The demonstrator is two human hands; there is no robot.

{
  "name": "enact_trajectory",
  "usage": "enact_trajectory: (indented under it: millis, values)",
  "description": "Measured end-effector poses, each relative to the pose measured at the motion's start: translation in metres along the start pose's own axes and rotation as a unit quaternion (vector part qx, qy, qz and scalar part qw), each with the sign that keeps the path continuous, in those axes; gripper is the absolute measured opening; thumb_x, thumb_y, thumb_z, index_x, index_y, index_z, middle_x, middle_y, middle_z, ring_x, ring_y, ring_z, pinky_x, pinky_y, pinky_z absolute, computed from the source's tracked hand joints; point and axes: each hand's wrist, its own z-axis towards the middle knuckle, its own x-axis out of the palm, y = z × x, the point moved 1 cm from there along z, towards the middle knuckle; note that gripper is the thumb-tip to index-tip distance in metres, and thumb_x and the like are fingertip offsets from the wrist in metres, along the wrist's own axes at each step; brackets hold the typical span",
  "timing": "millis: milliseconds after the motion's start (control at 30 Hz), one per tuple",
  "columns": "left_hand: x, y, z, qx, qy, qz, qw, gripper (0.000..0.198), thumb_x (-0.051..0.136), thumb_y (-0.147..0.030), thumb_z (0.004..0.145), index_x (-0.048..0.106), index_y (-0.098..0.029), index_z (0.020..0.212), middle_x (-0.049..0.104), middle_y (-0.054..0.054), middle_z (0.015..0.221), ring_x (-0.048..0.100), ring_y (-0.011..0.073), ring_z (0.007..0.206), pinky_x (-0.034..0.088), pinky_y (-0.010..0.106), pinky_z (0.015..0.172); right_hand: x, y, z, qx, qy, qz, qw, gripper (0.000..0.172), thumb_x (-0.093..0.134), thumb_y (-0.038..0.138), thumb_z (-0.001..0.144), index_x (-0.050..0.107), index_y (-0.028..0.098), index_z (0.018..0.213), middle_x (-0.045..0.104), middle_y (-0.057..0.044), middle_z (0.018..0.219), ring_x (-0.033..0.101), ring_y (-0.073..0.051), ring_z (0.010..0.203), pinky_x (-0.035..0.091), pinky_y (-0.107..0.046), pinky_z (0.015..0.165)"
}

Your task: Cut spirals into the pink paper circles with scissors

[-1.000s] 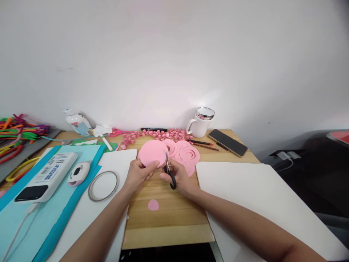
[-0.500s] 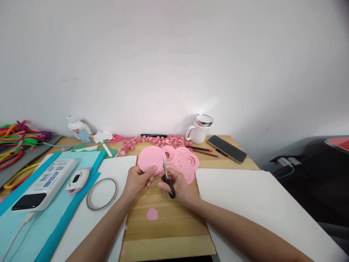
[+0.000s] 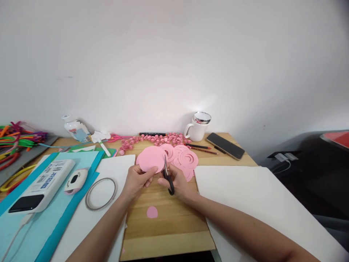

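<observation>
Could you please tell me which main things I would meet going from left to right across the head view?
White power bank, small white-and-pink device, thin ring, pink paper disc held in the left hand, black-handled scissors held in the right hand, white mug, dark phone, white plugs.

Pale wall (image 3: 131,62) behind a light wooden surface (image 3: 166,233)
The wall is brightest near its middle and greyer toward the right; a faint smudge (image 3: 64,78) marks its left part, and white plugs (image 3: 280,157) show low at right beside a dark, indistinct area (image 3: 308,185).
</observation>
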Motion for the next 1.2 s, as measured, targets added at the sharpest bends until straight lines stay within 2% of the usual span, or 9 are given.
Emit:
enact_trajectory:
  millis: [167,267,433,500,667,867,1200]
  values:
    - [-0.0029,0.0012,0.0024,0.018,0.005,-0.005,1.000,0.038,0.069,-0.031,0.065,0.044,-0.014,0.042,0.039,-0.008,0.032,0.029,0.0020,0.033,0.018,0.018,0.038,-0.0002,-0.0044,0.0004,0.025,-0.009,-0.008,1.000,0.035,0.073,0.039,0.063,0.049,0.017,0.078,0.039,0.008,0.055,0.030,-0.006,0.047,0.024,-0.018,0.043]
    - [-0.0046,0.0015,0.0030,0.033,-0.001,-0.005,0.999,0.038,0.070,-0.030,0.065,0.045,-0.014,0.042,0.039,-0.008,0.032,0.029,0.0020,0.034,0.020,0.018,0.038,-0.0004,-0.0055,-0.0003,0.048,-0.013,-0.021,0.999,0.035,0.072,0.042,0.064,0.051,0.017,0.079,0.040,0.008,0.053,0.033,-0.006,0.045,0.026,-0.019,0.043]
    - [-0.0014,0.0015,0.0017,0.005,0.050,-0.040,0.998,0.034,0.063,-0.038,0.072,0.056,-0.012,0.050,0.052,-0.002,0.039,0.041,0.0063,0.032,0.026,0.019,0.034,-0.0007,-0.0070,-0.0008,0.039,-0.002,-0.026,0.999,0.036,0.071,0.044,0.064,0.052,0.018,0.081,0.045,0.006,0.054,0.036,-0.007,0.046,0.029,-0.020,0.045]
    - [0.0005,0.0017,0.0012,0.002,0.054,-0.050,0.997,0.032,0.064,-0.038,0.071,0.059,-0.011,0.053,0.056,0.000,0.043,0.045,0.0072,0.033,0.028,0.019,0.034,-0.0005,-0.0085,-0.0007,0.031,0.014,-0.006,0.999,0.037,0.070,0.045,0.065,0.052,0.018,0.081,0.050,0.004,0.059,0.039,-0.008,0.049,0.031,-0.021,0.047]
    - [0.0017,0.0022,0.0006,-0.005,0.010,-0.032,0.999,0.031,0.071,-0.032,0.064,0.055,-0.011,0.046,0.051,-0.003,0.039,0.037,0.0033,0.031,0.024,0.017,0.033,-0.0003,-0.0090,-0.0006,0.026,0.016,0.011,0.999,0.040,0.075,0.041,0.062,0.051,0.017,0.084,0.050,0.004,0.062,0.038,-0.008,0.050,0.030,-0.020,0.047]
    - [0.0024,0.0006,0.0001,-0.011,0.016,-0.007,1.000,0.033,0.071,-0.032,0.061,0.052,-0.013,0.042,0.046,-0.004,0.034,0.034,0.0031,0.030,0.020,0.017,0.032,0.0011,-0.0040,-0.0002,0.019,0.008,0.037,0.999,0.043,0.077,0.038,0.061,0.048,0.019,0.088,0.052,0.003,0.068,0.046,-0.011,0.058,0.038,-0.024,0.059]
    - [0.0013,-0.0012,0.0006,-0.013,0.022,0.002,1.000,0.036,0.069,-0.035,0.063,0.049,-0.014,0.041,0.044,-0.005,0.033,0.032,0.0036,0.031,0.020,0.018,0.034,-0.0028,-0.0083,0.0019,0.029,0.004,0.026,0.999,0.038,0.075,0.039,0.061,0.047,0.019,0.077,0.040,0.007,0.058,0.035,-0.008,0.049,0.030,-0.020,0.048]
